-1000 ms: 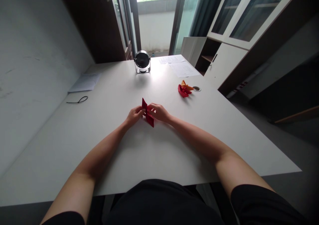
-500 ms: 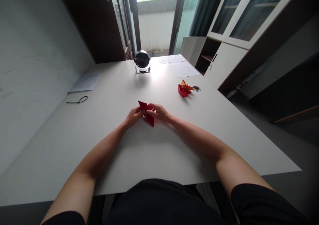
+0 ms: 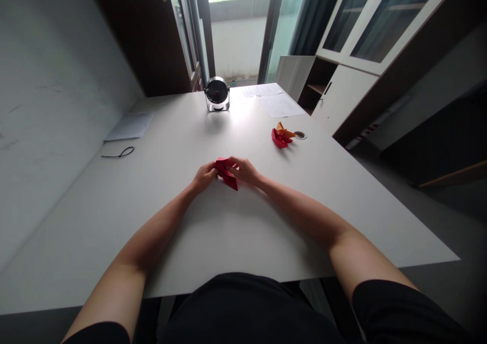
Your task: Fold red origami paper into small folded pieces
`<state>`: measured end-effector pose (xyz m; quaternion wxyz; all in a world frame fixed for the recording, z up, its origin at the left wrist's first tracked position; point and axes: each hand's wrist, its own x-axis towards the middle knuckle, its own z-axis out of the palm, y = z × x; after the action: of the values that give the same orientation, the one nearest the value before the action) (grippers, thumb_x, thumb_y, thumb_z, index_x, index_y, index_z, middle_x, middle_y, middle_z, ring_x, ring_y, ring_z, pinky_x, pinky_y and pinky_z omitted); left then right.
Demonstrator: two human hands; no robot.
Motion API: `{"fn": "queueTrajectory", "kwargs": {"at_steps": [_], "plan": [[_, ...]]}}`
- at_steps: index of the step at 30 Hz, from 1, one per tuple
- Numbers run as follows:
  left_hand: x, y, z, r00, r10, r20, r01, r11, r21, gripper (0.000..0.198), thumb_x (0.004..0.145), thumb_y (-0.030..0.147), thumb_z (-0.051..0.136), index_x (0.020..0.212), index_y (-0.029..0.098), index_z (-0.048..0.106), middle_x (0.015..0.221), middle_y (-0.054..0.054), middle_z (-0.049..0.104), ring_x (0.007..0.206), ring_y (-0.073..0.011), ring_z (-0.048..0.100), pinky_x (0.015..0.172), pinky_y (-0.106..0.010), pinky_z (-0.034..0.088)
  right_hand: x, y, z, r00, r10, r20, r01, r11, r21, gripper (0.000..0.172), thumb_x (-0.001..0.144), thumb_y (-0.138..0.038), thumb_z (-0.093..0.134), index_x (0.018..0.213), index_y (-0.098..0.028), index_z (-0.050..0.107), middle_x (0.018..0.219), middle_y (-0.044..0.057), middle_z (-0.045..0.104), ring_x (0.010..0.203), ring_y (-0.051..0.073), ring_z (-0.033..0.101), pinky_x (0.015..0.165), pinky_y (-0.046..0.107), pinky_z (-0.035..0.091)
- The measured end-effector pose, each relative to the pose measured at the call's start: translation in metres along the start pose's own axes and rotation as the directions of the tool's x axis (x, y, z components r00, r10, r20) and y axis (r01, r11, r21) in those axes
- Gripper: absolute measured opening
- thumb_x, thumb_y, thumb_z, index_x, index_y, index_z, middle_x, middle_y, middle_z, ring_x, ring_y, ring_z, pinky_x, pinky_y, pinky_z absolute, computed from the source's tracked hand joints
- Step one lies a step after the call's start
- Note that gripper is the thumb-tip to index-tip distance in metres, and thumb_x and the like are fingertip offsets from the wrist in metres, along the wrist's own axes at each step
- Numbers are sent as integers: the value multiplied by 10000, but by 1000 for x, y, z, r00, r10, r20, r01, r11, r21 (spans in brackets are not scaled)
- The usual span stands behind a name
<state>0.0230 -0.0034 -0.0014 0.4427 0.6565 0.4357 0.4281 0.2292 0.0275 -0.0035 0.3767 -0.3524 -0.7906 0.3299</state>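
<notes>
Between my hands is a piece of folded red paper (image 3: 230,179), held just above the white table (image 3: 243,242). My left hand (image 3: 205,175) is closed on its left side, with the thumb near and the fingers partly behind the paper. From the right, my right hand (image 3: 243,170) pinches the same paper near its upper middle; some of its fingertips are hidden by the folds. One pointed flap hangs down toward me. Farther off to the right, a red folded paper figure (image 3: 280,140) sits against an orange one (image 3: 286,131).
A round black-and-silver device on a stand (image 3: 217,93) is at the table's far side. Printed sheets (image 3: 281,105) lie at the back right, beyond a cable hole (image 3: 300,135). At left are a stack of paper (image 3: 129,126) and a black cable tie (image 3: 119,154). A wall borders the left.
The red paper has turned and its upper flap has folded down toward the right, so it looks more compact. Both hands stay in nearly the same place, still gripping it.
</notes>
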Motion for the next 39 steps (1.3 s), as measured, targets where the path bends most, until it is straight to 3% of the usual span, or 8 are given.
{"fn": "queueTrajectory", "kwargs": {"at_steps": [5,9,13,19,25,31,34,39], "plan": [[0,2,-1,1000,-18,-17,17,1000,-15,231,879,309,558,907,133,704,726,-26,661,631,-129,557,613,-240,443,2,-1,-4,990,39,-137,-36,999,24,118,837,-280,539,821,-180,598,753,-6,665,682,124,594,674,252,469],[0,3,-1,999,-36,-21,35,998,-54,247,881,345,578,890,129,697,693,-20,640,606,-127,546,591,-244,441,3,0,-4,984,72,-160,-66,997,40,112,837,-279,540,827,-183,597,743,-9,665,686,126,595,677,257,474],[1,2,0,999,-42,-3,41,995,-92,291,895,390,585,942,124,693,731,-35,674,614,-134,573,598,-255,454,2,-1,-2,993,71,-94,-67,997,50,130,849,-314,575,886,-194,613,815,3,698,745,137,639,703,262,509],[1,3,0,1000,-22,-1,22,995,-96,288,881,387,616,933,117,699,766,-34,694,661,-148,607,647,-265,476,-2,-6,-1,996,45,82,-54,992,114,332,847,-385,646,1139,-234,606,1033,40,733,787,141,690,703,268,551],[1,1,0,999,-47,2,47,994,-101,305,865,393,620,992,130,707,777,-34,704,670,-153,621,663,-270,495,-1,-4,-2,998,48,47,-50,998,41,277,858,-269,595,1134,-244,605,1025,25,743,777,145,697,708,270,545],[1,2,-1,999,-45,-1,45,998,-51,233,866,312,574,919,133,713,742,-29,699,677,-157,633,667,-262,498,-1,-5,-3,999,-25,-46,11,960,-280,319,838,-233,575,1154,-245,617,1041,39,744,806,191,675,737,297,502],[0,4,-1,999,-49,3,49,999,-21,239,873,310,552,885,137,717,724,-32,698,672,-160,635,661,-258,489,-1,-6,-3,996,-55,-65,31,943,-332,345,841,-239,565,1180,-247,625,1082,49,740,864,208,668,753,299,487],[-1,3,-2,997,-74,-21,74,997,-11,231,843,335,586,842,137,704,683,-26,669,610,-148,592,600,-248,453,0,-3,-8,988,-15,-153,-41,933,-357,285,861,-186,481,1061,-235,677,839,19,740,683,161,621,665,262,434]]}}
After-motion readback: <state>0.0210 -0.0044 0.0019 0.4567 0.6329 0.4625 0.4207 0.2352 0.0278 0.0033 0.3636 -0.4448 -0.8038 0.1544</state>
